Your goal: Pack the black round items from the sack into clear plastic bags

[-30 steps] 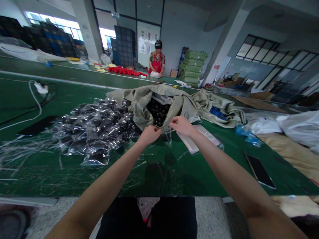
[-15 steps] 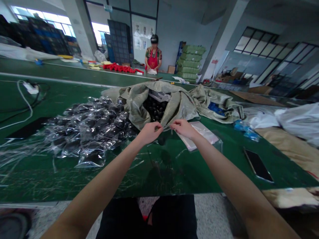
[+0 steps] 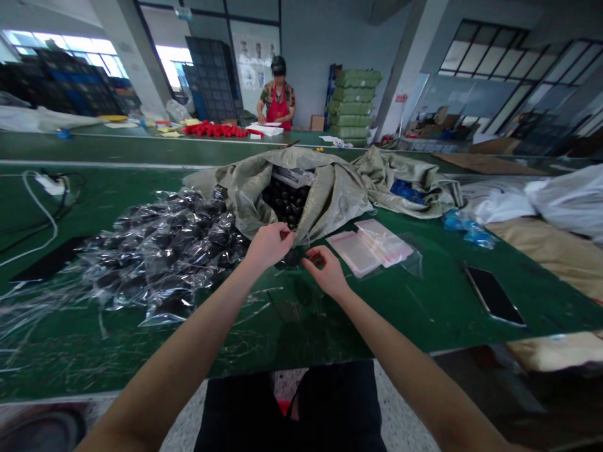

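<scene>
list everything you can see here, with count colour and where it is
table: one, green, under everything
sack: one, grey-green, open, behind the hands
balls: many, black, inside sack
filled bags: heap, clear over black, left of sack
empty bags: small stack, clear, right of hands
phone: one, black, right side
co-worker: one, red apron, far table
clear bag: one, clear, between hands
left hand: one, pinching clear bag
right hand: one, touching clear bag

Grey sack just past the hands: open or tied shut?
Open. The grey sack has its mouth spread wide and the cloth folded back, and black round pieces show inside it.
</scene>
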`<state>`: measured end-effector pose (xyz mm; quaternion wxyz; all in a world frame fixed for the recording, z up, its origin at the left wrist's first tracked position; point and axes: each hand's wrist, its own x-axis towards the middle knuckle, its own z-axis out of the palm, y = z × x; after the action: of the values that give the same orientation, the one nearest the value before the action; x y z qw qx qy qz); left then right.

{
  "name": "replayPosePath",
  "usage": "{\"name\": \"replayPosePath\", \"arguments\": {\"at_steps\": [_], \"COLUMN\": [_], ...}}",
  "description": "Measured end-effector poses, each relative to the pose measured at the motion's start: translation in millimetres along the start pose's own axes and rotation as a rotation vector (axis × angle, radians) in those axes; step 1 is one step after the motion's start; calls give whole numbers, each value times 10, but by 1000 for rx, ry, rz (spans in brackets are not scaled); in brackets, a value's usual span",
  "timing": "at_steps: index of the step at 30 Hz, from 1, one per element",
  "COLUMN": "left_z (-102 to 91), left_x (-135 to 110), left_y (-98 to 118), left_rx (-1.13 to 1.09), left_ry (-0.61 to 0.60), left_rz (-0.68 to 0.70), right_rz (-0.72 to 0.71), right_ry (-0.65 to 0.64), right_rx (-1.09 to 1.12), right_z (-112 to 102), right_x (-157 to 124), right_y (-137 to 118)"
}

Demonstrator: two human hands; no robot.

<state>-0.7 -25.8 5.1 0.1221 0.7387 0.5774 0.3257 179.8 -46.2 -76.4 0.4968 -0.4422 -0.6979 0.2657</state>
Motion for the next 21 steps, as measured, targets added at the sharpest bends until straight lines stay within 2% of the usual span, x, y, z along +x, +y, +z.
{"name": "replayPosePath", "arguments": {"at_steps": [6,11,16,19,21], "left_z": [-58,-40,146,219,220], "left_x": [-5,3,-37,-50,-48], "left_y": [7,-212,-429,-489,-506], "left_rx": [-26,-105,-212,-321,-396], "left_ry": [6,6,55,91,120], "left_rz": [-10,-10,-7,5,-12], "right_rz": [-61,-154,-204,-172,-106], "right_ry": [39,102,49,-33,-44], "right_rx": [-8,-85,-156,-171,-121], "right_z": [45,-41,-163,-215,-239], "right_x": [76,144,292,354,369], "right_y": [17,-130,-228,-208,-186]}}
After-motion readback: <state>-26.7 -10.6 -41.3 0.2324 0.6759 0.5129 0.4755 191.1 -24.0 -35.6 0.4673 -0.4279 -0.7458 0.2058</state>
